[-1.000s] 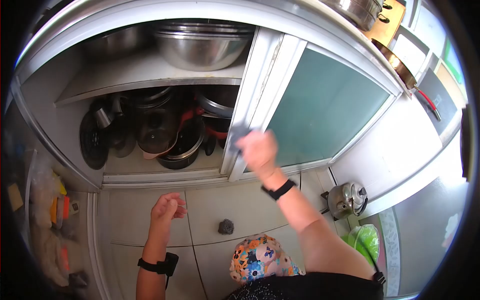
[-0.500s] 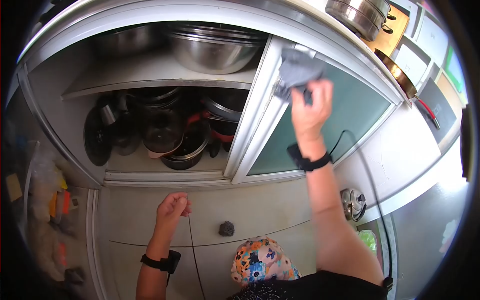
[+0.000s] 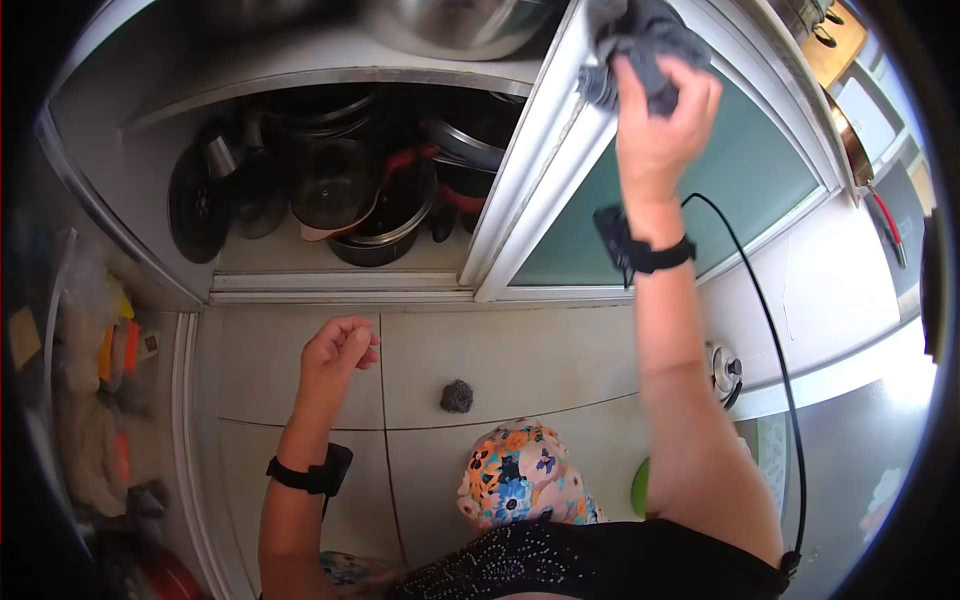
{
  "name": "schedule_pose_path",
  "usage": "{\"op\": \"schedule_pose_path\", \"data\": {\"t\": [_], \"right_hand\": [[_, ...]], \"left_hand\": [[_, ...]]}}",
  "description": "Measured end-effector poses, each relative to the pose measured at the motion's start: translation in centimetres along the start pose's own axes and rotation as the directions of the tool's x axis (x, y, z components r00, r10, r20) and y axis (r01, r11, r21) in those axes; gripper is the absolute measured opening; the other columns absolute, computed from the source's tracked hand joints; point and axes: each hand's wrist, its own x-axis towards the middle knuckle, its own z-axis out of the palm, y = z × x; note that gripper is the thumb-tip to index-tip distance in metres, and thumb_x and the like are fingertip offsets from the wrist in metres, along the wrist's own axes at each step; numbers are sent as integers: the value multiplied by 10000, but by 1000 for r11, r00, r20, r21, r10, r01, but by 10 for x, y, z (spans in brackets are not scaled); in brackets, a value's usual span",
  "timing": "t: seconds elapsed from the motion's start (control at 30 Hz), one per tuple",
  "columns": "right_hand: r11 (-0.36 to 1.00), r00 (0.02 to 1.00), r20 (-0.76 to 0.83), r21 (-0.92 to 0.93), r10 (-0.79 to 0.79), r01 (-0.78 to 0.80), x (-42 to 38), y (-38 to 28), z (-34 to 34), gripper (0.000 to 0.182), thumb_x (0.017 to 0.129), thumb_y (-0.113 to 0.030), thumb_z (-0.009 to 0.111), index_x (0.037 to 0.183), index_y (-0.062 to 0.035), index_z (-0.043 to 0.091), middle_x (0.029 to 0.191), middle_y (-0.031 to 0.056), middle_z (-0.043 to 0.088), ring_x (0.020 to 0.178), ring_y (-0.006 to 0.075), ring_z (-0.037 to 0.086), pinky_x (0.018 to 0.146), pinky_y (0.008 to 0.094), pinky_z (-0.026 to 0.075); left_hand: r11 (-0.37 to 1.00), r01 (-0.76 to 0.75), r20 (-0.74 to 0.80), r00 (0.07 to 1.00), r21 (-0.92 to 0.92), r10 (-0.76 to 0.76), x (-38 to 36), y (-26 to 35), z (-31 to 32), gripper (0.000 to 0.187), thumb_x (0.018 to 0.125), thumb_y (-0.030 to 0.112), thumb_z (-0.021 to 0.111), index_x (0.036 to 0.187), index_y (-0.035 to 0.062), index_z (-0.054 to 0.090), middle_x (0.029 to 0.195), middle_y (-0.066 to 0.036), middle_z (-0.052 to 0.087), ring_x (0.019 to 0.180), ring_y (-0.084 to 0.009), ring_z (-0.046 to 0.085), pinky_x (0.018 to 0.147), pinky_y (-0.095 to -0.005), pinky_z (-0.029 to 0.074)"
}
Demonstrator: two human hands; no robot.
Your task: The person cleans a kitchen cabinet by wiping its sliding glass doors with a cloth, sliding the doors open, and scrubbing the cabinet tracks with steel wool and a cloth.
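Note:
My right hand point(image 3: 662, 135) grips a crumpled grey cloth point(image 3: 650, 40) at the upper part of the white sliding-door frame point(image 3: 545, 165). Thumb and fingers press into the cloth, and beside them is the green glass door panel point(image 3: 690, 215). Lower down, my left hand point(image 3: 338, 350) hangs above the tiled floor with its fingers curled in and nothing visible in them. A dark scouring pad point(image 3: 457, 396) lies on the floor to the right of that hand.
Inside the open cabinet, pots point(image 3: 375, 240) and pan lids stand on the bottom, under a shelf point(image 3: 330, 85) bearing steel bowls point(image 3: 455, 25). A black cable point(image 3: 755, 290) runs beside my right arm. A kettle point(image 3: 727, 370) stands at the right; bagged items point(image 3: 95, 330) are at the left.
The view has shifted, so the cabinet sits higher in the frame. My right hand, still gripping the cloth, stays near the door frame's upper part. My left hand remains curled above the floor.

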Motion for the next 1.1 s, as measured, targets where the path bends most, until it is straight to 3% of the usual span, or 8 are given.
{"op": "schedule_pose_path", "data": {"t": [0.17,0.27,0.43,0.53,0.67,0.77,0.93,1.1], "right_hand": [[972,922,309,-72,235,-223,-207,-41,-35,300,679,-150,839,802,-110,568,798,105,498,684,315,531,577,405,447],[905,557,725,-232,406,-357,-329,-68,-77,299,628,-43,738,871,-152,601,906,75,536,740,324,590,633,436,489],[827,132,896,-324,424,-459,-366,-83,-92,288,707,-143,801,906,-132,593,944,76,594,801,308,634,664,411,513],[416,-80,939,-224,335,-881,-309,-104,-88,366,819,-295,794,1003,-59,583,890,62,621,765,167,592,690,309,495],[-10,-48,996,-47,73,-999,-246,-128,-69,260,962,-171,631,1172,-31,570,984,-19,590,885,62,555,773,236,482],[-15,61,985,64,164,-998,-222,-119,-73,315,983,-183,599,1247,-22,544,1058,15,597,938,89,578,834,266,492],[-603,-213,938,-6,273,-798,-248,-110,-75,376,1014,-299,545,1293,-47,528,1092,92,640,934,200,659,837,320,541],[-418,-158,959,-47,235,-907,-275,-115,-66,280,1003,-261,575,1181,-45,597,1019,46,648,871,146,647,818,295,534]], "left_hand": [[1000,-3,-3,1000,15,4,2,-9,-3,221,977,239,594,1092,53,627,914,-36,653,768,-113,597,726,-271,499],[994,65,-8,998,91,-64,0,-19,-7,217,975,233,597,1092,54,628,911,-32,654,774,-113,602,722,-268,500],[986,98,-17,995,134,-97,-1,-32,-18,238,950,180,626,1133,29,608,897,-31,657,783,-106,614,732,-251,508],[938,-114,-11,992,326,125,8,-73,-10,296,917,155,662,1177,36,586,917,-27,654,795,-108,618,741,-263,519],[906,-246,-52,958,344,280,22,-79,35,359,893,123,677,1220,30,561,993,-23,643,810,-110,613,737,-268,527],[985,169,142,975,15,-170,48,-34,53,319,919,102,635,1220,23,564,1077,-26,624,897,-116,605,760,-283,522],[801,-427,-4,883,-420,469,109,81,116,235,969,102,546,1185,14,573,1011,-27,638,863,-99,596,743,-250,499],[548,-648,-116,695,-529,710,144,194,173,198,896,65,628,1082,14,584,979,-50,622,839,-150,584,717,-304,495]]}}
